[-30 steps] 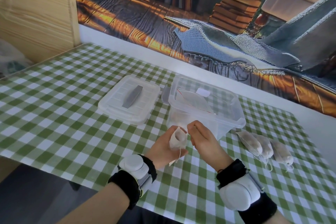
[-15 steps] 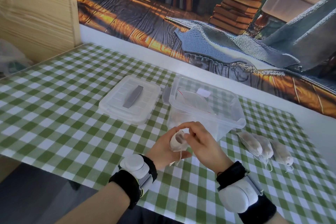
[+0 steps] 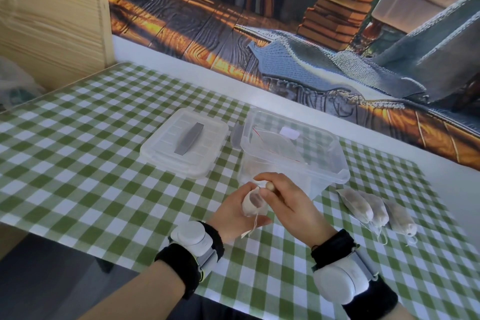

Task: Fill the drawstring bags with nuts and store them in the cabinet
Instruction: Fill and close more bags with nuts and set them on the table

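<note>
Green-checked cloth covers the bench (image 3: 78, 163), and a mural of books and a knitted blanket fills the wall behind. Near the front edge the left hand (image 3: 231, 215) cups a small bag (image 3: 250, 204), fingers curled round its body so the open mouth faces up toward the right hand (image 3: 288, 205). The right fingers (image 3: 275, 176) are pinched together on a nut (image 3: 268, 186) held right at the bag's rim; whether it touches the cloth I cannot tell. A dark shape inside the mouth is probably a nut already in. The string (image 3: 255, 223) hangs loose below the left fingers.

Just beyond the fingers stands a clear tub (image 3: 335, 163), with its lid (image 3: 166, 153) flat on the bench to the left. Right of the right fingers, three filled bags (image 3: 363, 206) lie side by side. Far left and beyond, a pale wooden panel is likely the cabinet (image 3: 52, 21).

The step looks like feeding this nut in. To do it well, the left fingers should hold the mouth wide without squeezing the body, and keep the bag upright so nothing tips out. The nut should come over the middle of the opening, not the hem, and be let go only once past the rim. The string should stay clear of the mouth. A nut that catches the hem would probably roll away across the cloth.
</note>
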Motion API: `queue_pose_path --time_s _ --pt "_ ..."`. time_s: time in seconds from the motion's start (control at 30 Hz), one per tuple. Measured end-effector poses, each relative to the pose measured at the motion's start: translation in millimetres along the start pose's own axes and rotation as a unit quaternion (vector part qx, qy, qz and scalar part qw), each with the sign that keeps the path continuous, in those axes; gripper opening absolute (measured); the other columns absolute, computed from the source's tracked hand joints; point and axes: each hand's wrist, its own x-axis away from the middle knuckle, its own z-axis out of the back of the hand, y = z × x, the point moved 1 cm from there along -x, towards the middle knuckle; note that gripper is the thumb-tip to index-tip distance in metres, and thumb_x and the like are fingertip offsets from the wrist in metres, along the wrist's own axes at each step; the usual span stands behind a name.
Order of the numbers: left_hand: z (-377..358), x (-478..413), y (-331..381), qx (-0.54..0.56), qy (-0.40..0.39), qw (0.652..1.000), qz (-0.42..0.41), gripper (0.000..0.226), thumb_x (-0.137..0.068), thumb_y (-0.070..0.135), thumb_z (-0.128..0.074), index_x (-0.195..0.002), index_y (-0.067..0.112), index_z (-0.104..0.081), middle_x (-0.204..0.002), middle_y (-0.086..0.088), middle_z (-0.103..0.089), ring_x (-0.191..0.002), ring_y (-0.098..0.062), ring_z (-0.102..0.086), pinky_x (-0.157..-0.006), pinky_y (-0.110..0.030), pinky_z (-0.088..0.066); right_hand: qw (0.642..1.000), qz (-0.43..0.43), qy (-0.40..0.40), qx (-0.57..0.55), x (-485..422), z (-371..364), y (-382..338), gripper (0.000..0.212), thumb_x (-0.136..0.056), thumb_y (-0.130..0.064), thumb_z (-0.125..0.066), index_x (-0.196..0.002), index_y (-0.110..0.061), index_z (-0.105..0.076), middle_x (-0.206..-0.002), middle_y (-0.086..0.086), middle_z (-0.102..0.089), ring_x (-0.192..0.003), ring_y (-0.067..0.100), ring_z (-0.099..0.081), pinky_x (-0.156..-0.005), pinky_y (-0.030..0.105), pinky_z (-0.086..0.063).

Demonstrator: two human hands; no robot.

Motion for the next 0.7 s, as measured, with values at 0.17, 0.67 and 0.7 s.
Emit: queue_pose_path --time_s 0.17,0.67,0.7 --pt "-1.3 0.9 3.6 0.025 -0.007 1.0 -0.006 0.045 -0.076 0.008 -0.078 -0.114 0.017 -0.056 -0.1 -0.007 -0.067 -0.091 -0.015 -0.066 -0.073 -0.017 -0.053 0.995 -0.017 -0.045 0.088 -0.1 -5.2 -1.0 0.037 -0.095 -0.035 -0.048 -0.132 -0.038 -0.045 -0.091 -0.019 -0.038 -0.078 -0.006 -0.047 -0.075 0.012 -0.042" --pt "1.3 -3.0 -4.2 -0.007 -0.006 1.0 0.011 0.049 -0.072 0.023 -0.077 -0.113 0.031 -0.052 -0.1 -0.002 -0.063 -0.093 -0.014 -0.062 -0.087 -0.036 -0.053 0.95 0.014 0.079 -0.302 5.7 -7.0 -10.0 0.032 -0.089 0.01 -0.046 -0.109 -0.014 -0.053 -0.095 0.004 -0.06 -0.091 0.02 -0.061 -0.086 0.028 -0.051" --pt "0.9 -3.1 -4.2 -0.004 -0.009 1.0 0.009 0.055 -0.073 0.023 -0.077 -0.118 0.037 -0.05 -0.101 0.003 -0.063 -0.094 -0.008 -0.061 -0.089 -0.034 -0.053 0.952 0.011 0.079 -0.296 6.2 -9.3 -9.3 0.03 -0.088 0.005 -0.048 -0.109 -0.016 -0.054 -0.096 0.002 -0.062 -0.093 0.024 -0.061 -0.088 0.031 -0.051"
